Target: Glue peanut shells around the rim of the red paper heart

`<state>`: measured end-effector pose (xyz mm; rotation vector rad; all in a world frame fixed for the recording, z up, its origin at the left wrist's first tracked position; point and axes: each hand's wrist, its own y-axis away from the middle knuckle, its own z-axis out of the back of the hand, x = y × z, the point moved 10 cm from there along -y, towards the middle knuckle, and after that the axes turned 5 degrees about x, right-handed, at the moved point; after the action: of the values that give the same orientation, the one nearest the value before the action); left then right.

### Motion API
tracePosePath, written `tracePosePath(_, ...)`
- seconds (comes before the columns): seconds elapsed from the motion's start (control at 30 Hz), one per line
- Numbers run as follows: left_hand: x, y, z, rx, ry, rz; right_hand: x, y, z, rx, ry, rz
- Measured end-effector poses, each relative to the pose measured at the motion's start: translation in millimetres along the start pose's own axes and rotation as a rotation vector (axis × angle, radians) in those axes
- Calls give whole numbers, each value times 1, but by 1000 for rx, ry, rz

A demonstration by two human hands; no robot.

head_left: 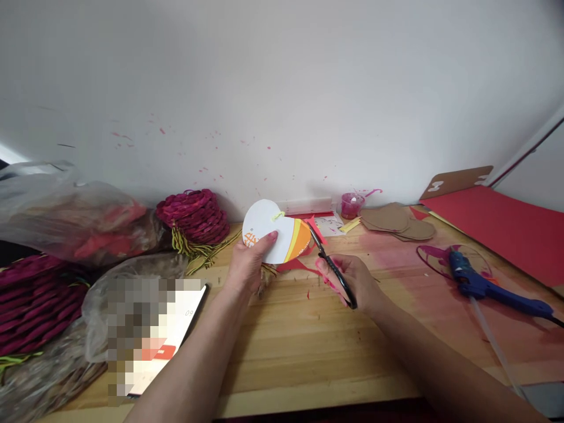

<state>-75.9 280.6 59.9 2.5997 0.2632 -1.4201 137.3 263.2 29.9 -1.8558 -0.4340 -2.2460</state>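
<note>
My left hand (247, 261) is closed on a heart-shaped white card (277, 238) with orange and yellow print, its thumb pressed on the face. Red paper (299, 267) shows behind and below the card's right lobe. A short yellow-green bit of cord lies at the notch of the heart. In my right hand (352, 273) is a pair of black-handled scissors (332, 267), the blades pointing up and left to the card's right edge. Whether the blades are touching the paper I cannot tell.
Coiled magenta braids (194, 216) and plastic bags (101, 220) lie left, near a lit phone (163, 346). Behind stand a pink-stained cup (351, 205) and brown card shapes (385, 217). At right lie a blue glue gun (480, 285) and red sheets (502, 229).
</note>
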Motion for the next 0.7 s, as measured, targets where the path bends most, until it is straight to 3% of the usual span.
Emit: tracePosePath(0.7, -12, -10, 6, 78, -65, 39, 4, 2, -4, 9, 73, -19)
